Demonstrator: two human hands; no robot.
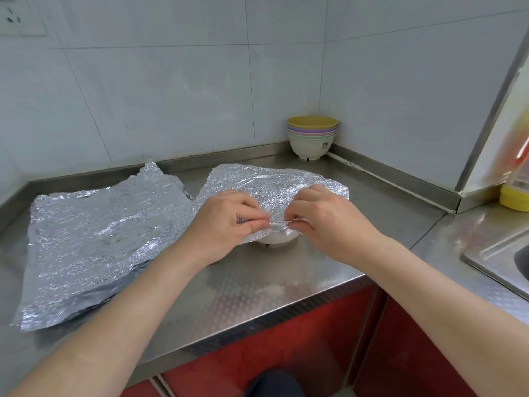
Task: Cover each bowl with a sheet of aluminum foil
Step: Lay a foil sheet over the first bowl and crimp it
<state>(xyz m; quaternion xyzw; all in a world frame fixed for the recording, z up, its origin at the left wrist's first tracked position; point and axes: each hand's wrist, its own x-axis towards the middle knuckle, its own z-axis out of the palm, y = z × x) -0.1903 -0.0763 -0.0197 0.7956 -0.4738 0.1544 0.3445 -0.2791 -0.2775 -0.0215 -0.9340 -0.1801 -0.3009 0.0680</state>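
- On steel counter (257,285), centre: white bowl (276,239), upright, under foil sheet (272,181); only its base shows.
- L hand (229,222) & R hand (323,222): each pinches sheet's near edge, thumb vs fingertips, close together at near rim.
- Step, prob.: crimp near edge. Fold down under rim, light pinches, work round; hard pull may tear.
- Spare: foil pile (94,239) to left; bowl stack (312,138) in back corner, uncovered.

A: Light?
B: Bright, even, diffuse. Soft shadows and sheen on bench (289,270). Sparkly glare on foil sheet (272,181).
A: Sharpness?
B: Centre sharp. Edges bend, wide-angle. Bottle (515,193) far right smeared.
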